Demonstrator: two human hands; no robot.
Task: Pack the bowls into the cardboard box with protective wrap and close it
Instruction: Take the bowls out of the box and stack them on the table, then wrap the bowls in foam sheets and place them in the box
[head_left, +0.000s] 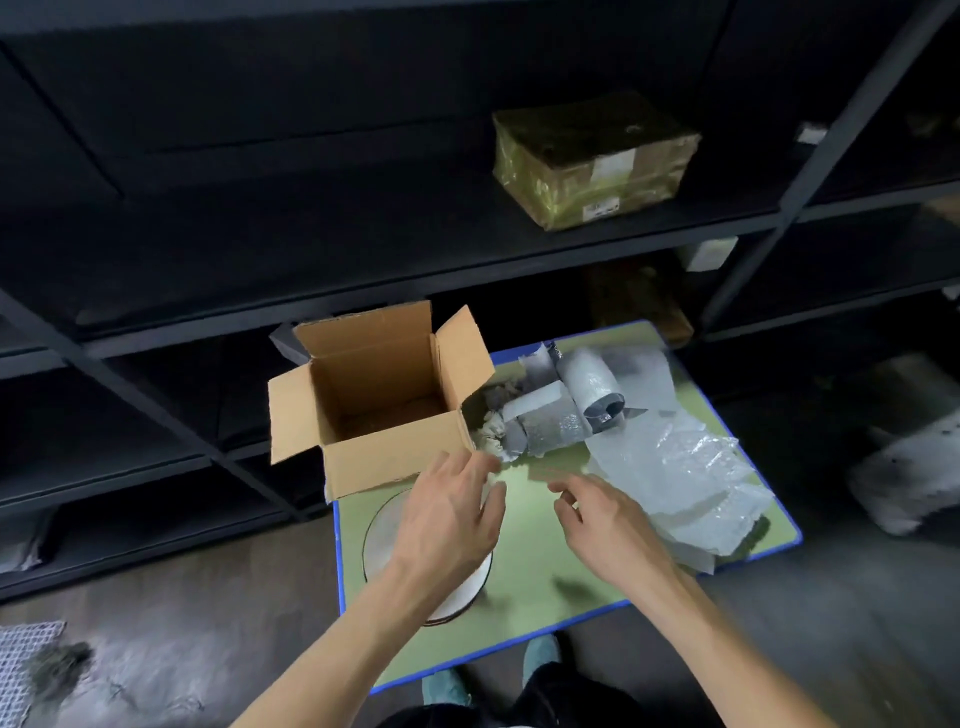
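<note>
Both sets of fingers (453, 474) are loose and empty; my left hand (447, 514) hovers over the white bowls (384, 540) on the desk (545, 587), my right hand (608, 525) near the bubble wrap (675, 467). I'd pull one sheet flat, then centre a bowl on it; the cardboard box (384, 405) stands open behind the bowls.

Open brown cardboard box (395, 462) sits at rear left of green blue-edged tabletop (540, 551). White round bowl (384, 545) lies just in front of box, partly under left hand (447, 519). Grey rolled foam wraps (561, 410) lie just right of box. Clear crumpled bubble wrap (680, 467) lies in front of them, at right. Black metal shelving (363, 249) behind table carries taped rectangular parcel (592, 156).
</note>
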